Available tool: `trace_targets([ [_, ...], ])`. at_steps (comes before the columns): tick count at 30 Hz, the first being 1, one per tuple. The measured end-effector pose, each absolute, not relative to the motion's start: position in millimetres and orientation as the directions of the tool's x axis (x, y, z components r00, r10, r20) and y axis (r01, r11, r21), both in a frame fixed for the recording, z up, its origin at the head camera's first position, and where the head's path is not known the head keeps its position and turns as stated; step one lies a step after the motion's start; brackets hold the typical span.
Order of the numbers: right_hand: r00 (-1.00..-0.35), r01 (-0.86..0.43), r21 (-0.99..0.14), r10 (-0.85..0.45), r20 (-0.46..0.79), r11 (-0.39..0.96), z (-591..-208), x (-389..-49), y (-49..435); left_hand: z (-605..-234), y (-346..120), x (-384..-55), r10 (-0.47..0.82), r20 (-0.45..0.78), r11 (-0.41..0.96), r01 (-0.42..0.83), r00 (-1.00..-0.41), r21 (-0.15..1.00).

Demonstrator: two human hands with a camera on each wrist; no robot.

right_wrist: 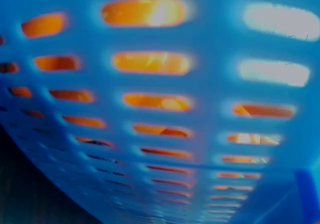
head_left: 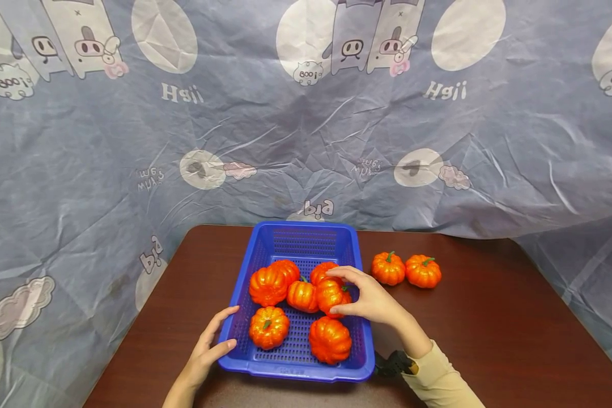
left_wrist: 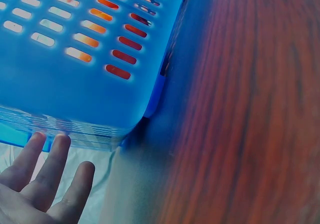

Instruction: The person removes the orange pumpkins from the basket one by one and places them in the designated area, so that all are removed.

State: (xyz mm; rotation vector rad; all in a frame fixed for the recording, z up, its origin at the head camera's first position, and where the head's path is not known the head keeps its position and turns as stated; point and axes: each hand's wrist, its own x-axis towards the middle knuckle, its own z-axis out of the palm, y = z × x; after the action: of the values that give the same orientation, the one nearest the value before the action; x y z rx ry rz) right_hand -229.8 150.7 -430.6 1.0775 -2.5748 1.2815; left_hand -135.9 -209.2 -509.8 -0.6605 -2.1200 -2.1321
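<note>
A blue plastic basket (head_left: 296, 371) with slotted walls holds several shiny orange toy pumpkins, among them one with a green stem (head_left: 269, 327) at front left. My right hand (head_left: 369, 297) reaches over the basket's right rim, thumb and fingers around a pumpkin (head_left: 330, 296) amid the others. A ribbed pumpkin (head_left: 330, 340) lies just in front of that hand. At the left rim, my left hand (head_left: 206, 345) rests with fingertips and thumb against the basket's edge. In the left wrist view its fingers (left_wrist: 60, 159) are fairly straight beside the basket wall. The right wrist view shows only the slotted wall (right_wrist: 210, 83).
Two more pumpkins, one left (head_left: 388, 268) and one right (head_left: 423, 271), sit side by side on the dark brown table (head_left: 489, 317), right of the basket. A grey-blue printed cloth (head_left: 306, 130) hangs behind the table. Under the right forearm lies a black object (head_left: 394, 362).
</note>
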Motion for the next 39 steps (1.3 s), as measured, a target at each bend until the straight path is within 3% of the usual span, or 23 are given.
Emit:
trace_targets([
  [8, -0.744, -0.629, -0.617, -0.597, 0.300, 0.473, -431, -230, 152, -509, -209, -135, 0.242, 0.323, -0.052, 0.320, -0.915, 0.946],
  [17, -0.759, -0.621, -0.626, -0.562, 0.330, 0.471, -433, -227, 150, -508, -209, -135, 0.239, 0.314, -0.053, 0.310, -0.919, 0.949],
  [22, -0.777, -0.596, -0.698, -0.504, 0.377, 0.396, -436, -226, 151, -509, -209, -134, 0.248, 0.322, -0.061, 0.317, -0.913, 0.946],
  [31, -0.762, -0.586, -0.805, -0.398, 0.511, 0.089, -405, -211, 151, -509, -210, -134, 0.242, 0.315, -0.060, 0.310, -0.918, 0.949],
  [39, -0.775, -0.592, -0.795, -0.360, 0.519, 0.130, -394, -206, 163, -510, -210, -134, 0.237, 0.311, -0.046, 0.309, -0.920, 0.950],
])
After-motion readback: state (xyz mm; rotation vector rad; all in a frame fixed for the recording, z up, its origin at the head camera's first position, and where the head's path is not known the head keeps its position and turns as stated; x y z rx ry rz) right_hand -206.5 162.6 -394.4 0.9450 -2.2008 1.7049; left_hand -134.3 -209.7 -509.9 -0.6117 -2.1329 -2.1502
